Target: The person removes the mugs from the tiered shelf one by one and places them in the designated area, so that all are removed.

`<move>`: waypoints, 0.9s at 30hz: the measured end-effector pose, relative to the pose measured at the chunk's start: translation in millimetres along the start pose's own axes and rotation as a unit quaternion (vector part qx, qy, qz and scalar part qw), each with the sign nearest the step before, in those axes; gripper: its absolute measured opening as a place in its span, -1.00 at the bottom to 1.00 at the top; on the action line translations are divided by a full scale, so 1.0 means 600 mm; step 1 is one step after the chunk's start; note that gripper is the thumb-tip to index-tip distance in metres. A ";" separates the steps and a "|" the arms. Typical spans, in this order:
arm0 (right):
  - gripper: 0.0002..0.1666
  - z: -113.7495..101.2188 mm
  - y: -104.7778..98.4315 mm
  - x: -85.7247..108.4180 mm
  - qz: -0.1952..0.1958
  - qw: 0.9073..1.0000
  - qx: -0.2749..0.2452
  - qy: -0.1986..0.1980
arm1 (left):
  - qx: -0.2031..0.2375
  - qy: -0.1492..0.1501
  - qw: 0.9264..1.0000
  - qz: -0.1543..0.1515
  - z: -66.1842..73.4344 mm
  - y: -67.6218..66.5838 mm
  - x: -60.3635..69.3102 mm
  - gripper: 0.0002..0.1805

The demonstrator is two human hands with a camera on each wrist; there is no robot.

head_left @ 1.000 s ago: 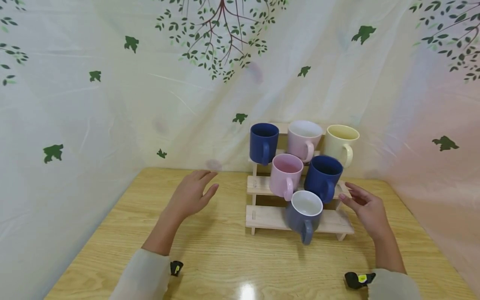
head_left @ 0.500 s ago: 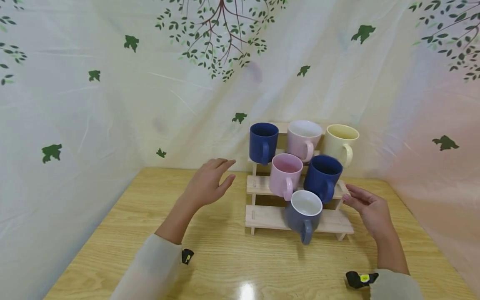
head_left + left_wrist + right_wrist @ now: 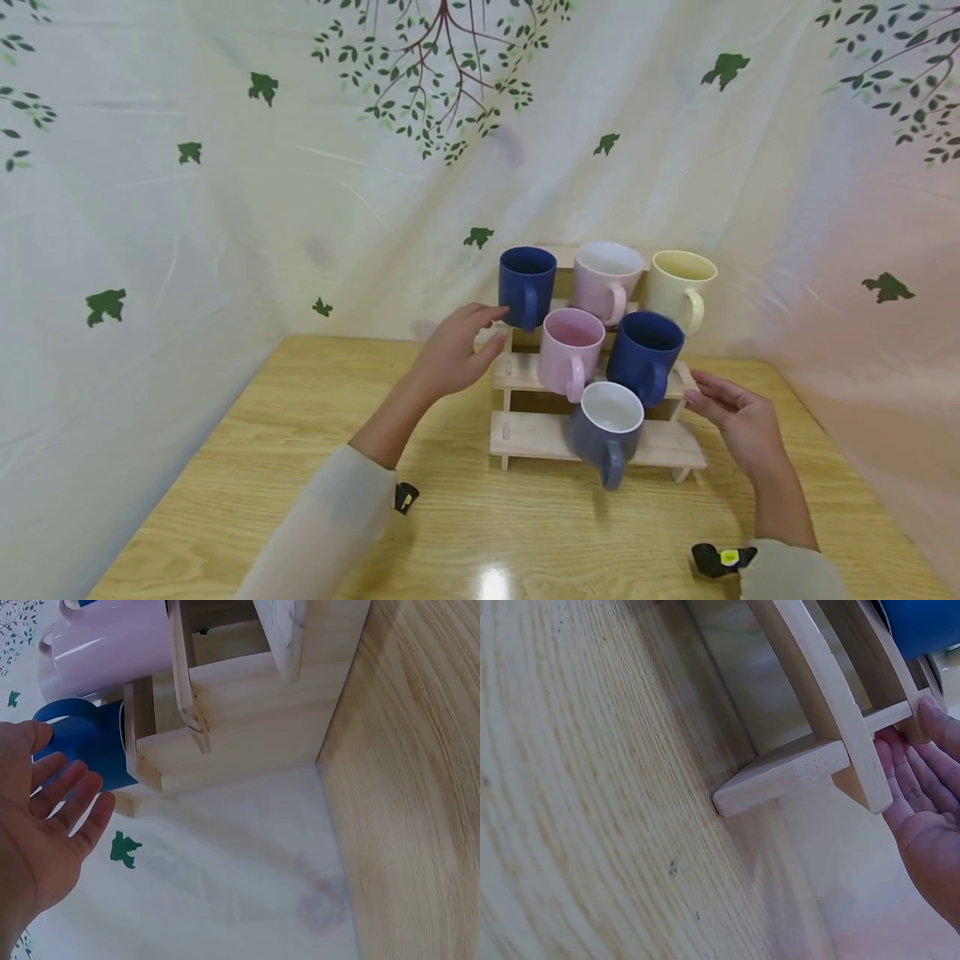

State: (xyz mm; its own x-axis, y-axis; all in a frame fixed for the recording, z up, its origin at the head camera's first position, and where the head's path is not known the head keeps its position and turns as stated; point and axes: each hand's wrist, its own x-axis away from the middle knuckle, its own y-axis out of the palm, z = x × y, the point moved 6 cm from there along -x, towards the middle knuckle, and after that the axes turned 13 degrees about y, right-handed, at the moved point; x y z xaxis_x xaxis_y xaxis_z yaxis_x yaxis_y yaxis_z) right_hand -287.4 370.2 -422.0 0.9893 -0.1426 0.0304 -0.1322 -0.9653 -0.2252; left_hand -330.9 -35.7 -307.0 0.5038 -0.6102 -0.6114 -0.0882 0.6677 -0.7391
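Observation:
A tiered wooden rack (image 3: 531, 448) holds several mugs. My left hand (image 3: 457, 354), fingers extended, is beside the left blue mug (image 3: 517, 292) on the upper tier; in the left wrist view the hand (image 3: 45, 817) overlaps that mug (image 3: 101, 750), and contact is unclear. At the rack's right end my right hand (image 3: 742, 425) pinches the edge of the middle tier, thumb on top in the right wrist view (image 3: 930, 802). The pink mug (image 3: 562, 367) and second blue mug (image 3: 633, 358) stand on the middle tier, the grey mug (image 3: 600, 442) on the lowest.
Behind the left blue mug's row stand a pale pink mug (image 3: 596, 287) and a yellow mug (image 3: 667, 292). The rack stands on a wooden table (image 3: 247, 467). A patterned curtain (image 3: 360, 192) hangs behind. Black wrist devices (image 3: 716, 560) sit at both sleeves.
My left hand has moved right and slightly up, from over the table to beside the left blue mug. The right hand has barely shifted at the rack's right end. The mugs stay in place.

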 end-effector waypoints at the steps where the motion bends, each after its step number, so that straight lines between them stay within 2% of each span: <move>1: -0.34 0.001 0.000 0.000 0.001 1.000 0.002 0.001 | 0.006 0.004 1.000 0.005 0.000 0.003 -0.003 -0.55; 6: -0.36 0.006 -0.001 -0.002 -0.005 1.000 -0.014 0.002 | 0.039 0.005 0.999 0.023 0.001 0.015 -0.018 -0.58; 11: -0.37 0.009 -0.002 -0.004 -0.011 0.999 -0.031 0.001 | 0.082 -0.012 0.996 0.044 0.004 0.021 -0.030 -0.60; 14: -0.36 0.008 -0.003 -0.004 -0.008 1.000 -0.022 0.002 | 0.109 -0.030 0.992 0.057 0.004 0.023 -0.036 -0.63; 17: -0.34 0.005 -0.002 -0.002 -0.002 1.000 -0.003 0.004 | 0.143 -0.058 0.985 0.074 0.003 0.024 -0.040 -0.63; 20: -0.33 0.001 -0.001 -0.001 0.003 1.000 0.012 0.004 | 0.185 -0.099 0.973 0.091 0.002 0.025 -0.042 -0.62; 22: -0.32 0.001 -0.001 0.000 0.006 1.000 0.018 0.002 | 0.223 -0.131 0.961 0.102 0.000 0.028 -0.043 -0.61; 24: -0.33 0.001 -0.001 0.000 0.007 1.000 0.019 0.001 | 0.261 -0.166 0.945 0.110 -0.002 0.032 -0.043 -0.62; 27: -0.34 0.002 -0.001 0.000 0.005 1.000 0.015 0.000 | 0.320 -0.206 0.916 0.126 -0.004 0.038 -0.043 -0.63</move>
State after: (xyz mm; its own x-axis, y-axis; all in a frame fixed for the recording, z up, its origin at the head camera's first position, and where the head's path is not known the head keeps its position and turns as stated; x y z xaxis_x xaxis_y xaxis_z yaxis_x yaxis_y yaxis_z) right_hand -287.4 371.0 -423.4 0.9881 -0.1516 0.0272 -0.1399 -0.9570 -0.2543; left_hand -348.2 -5.5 -308.9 0.8299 -0.2786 -0.4834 0.2103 0.9587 -0.1915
